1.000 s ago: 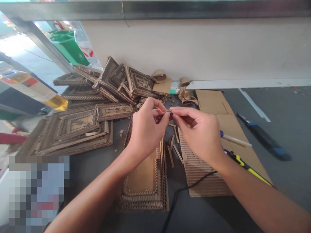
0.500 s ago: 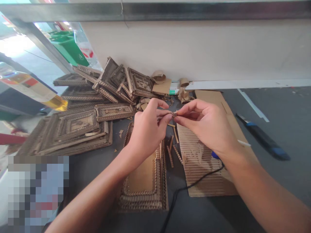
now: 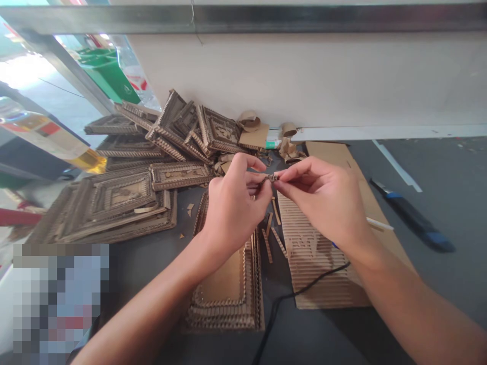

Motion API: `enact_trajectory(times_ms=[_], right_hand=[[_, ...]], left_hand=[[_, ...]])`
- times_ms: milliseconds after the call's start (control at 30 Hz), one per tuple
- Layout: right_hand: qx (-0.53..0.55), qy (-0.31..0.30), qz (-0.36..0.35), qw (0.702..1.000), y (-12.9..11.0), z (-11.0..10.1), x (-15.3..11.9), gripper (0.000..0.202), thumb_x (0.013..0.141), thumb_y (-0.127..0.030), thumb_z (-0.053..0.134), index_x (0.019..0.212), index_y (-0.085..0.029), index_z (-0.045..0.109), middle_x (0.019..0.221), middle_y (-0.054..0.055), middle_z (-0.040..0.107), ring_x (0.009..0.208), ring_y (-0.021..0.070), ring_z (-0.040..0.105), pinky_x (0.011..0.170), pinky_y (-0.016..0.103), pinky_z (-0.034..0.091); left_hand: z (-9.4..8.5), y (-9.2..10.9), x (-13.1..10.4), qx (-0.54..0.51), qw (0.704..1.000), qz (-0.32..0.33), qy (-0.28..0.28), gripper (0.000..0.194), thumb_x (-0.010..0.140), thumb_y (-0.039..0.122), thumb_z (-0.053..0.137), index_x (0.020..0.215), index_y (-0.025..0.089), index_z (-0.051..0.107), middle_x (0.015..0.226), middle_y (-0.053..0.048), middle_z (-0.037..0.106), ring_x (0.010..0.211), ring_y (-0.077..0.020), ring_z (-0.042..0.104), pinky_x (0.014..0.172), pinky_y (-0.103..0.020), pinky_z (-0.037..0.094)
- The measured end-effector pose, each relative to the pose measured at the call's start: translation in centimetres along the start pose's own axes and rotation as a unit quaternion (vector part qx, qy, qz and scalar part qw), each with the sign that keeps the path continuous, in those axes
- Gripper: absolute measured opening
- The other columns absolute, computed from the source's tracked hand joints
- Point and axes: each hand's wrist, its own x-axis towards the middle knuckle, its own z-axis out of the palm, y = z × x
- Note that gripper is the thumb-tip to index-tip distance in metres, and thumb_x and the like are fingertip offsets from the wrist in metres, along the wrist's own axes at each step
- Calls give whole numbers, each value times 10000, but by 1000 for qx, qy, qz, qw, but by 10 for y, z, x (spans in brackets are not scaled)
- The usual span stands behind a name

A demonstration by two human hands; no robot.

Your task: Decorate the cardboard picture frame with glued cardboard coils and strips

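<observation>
Both hands had closed in slightly since a moment before. The left hand (image 3: 232, 208) and right hand (image 3: 323, 203) each pinched a tiny cardboard piece (image 3: 271, 178) between thumb and fingertips, held above the cardboard frame (image 3: 228, 284) on the desk (image 3: 449, 203); its long axis seemingly ran hand to hand.

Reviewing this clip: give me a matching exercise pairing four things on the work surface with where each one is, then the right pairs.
Things:
1. small cardboard piece
2. cardboard frame
3. corrugated sheet
4. blue-and-black cutter

Places:
A. flat on the surface, far right, apart from both hands
B. pinched between the left hand and right hand
C. below the left wrist
D. under the right hand, a black cable across its near end

Pairs: 1-B, 2-C, 3-D, 4-A
</observation>
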Motion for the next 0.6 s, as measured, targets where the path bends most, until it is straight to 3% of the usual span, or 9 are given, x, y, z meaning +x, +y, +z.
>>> enact_trajectory(times_ms=[267,600], right_hand=[[-42,-6,-22,999,-6,-4,1,99,799,-159,769,764,-214,694,799,-4,761,734,153,722,695,287,617],[-37,41,-35,998,-7,-2,2,163,760,-116,799,744,-215,670,749,-19,738,685,142,711,654,276,617]], left_hand=[[-1,3,-3,36,999,6,21,195,815,80,652,933,203,558,791,32,780,696,-131,764,634,-195,602],[2,3,-9,-41,999,-13,-28,216,877,91,589,1035,231,545,935,-17,782,1017,-214,757,770,-284,646]])
